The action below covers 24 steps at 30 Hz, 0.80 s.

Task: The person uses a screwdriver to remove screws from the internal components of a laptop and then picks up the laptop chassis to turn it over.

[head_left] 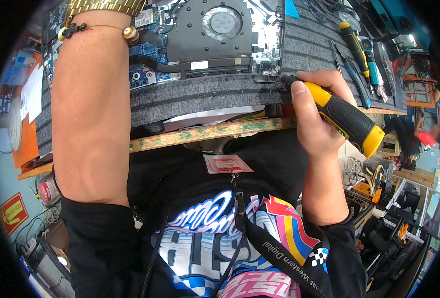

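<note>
My right hand [315,121] is wrapped round a yellow and black cordless screwdriver [350,118]. Its dark nose points left, close to the lower right corner of an opened laptop [215,44]; whether the tip touches cannot be seen. A dark cover with a round cooling fan [225,23] and a black heat pipe [153,60] lie over the laptop's blue circuit board [153,77]. From the lower left my left forearm [91,109] reaches across the laptop's left side, with a gold watch [108,6] at the wrist. The left hand itself is beyond the upper edge.
The laptop lies on a grey striped mat [190,95] on a wooden bench [215,133]. To the right lie a yellow-black screwdriver [355,48], a teal-handled tool [370,62] and tweezers [351,69]. Papers [31,92] hang over the left side. A person in red is far right.
</note>
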Available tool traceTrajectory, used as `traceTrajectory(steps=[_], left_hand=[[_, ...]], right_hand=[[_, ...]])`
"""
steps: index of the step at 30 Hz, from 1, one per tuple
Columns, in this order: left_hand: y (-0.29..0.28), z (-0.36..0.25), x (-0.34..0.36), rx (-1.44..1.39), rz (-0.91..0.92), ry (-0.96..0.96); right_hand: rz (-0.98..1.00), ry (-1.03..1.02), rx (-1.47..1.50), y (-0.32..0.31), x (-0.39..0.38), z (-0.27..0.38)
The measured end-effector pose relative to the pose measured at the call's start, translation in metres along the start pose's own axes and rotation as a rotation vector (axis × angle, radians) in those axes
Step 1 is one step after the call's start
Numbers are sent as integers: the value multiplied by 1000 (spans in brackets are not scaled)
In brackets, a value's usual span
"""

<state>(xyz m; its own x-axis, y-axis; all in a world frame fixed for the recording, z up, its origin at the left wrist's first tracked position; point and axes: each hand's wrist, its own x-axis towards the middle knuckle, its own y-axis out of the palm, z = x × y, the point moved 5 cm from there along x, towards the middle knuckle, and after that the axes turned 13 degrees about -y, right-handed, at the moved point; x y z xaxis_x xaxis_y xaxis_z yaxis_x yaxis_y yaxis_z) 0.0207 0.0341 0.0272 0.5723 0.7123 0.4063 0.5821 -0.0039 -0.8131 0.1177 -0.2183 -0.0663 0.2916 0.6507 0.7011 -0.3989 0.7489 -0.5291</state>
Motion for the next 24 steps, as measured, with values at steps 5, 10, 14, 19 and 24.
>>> traceTrajectory(steps=[5,10,14,19,24], left_hand=[[2,-4,2,-3,6,-50],[11,7,0,40,-122,87],[32,24,21,16,75,-30],[57,39,28,11,157,-38],[57,38,23,46,211,-89]], right_hand=[[5,24,45,0,-2,-3],[-112,165,304,-4,-11,-15],[-119,215,359,-3,-9,-25],[-111,350,566,5,7,-25],[-153,407,691,4,5,-40]])
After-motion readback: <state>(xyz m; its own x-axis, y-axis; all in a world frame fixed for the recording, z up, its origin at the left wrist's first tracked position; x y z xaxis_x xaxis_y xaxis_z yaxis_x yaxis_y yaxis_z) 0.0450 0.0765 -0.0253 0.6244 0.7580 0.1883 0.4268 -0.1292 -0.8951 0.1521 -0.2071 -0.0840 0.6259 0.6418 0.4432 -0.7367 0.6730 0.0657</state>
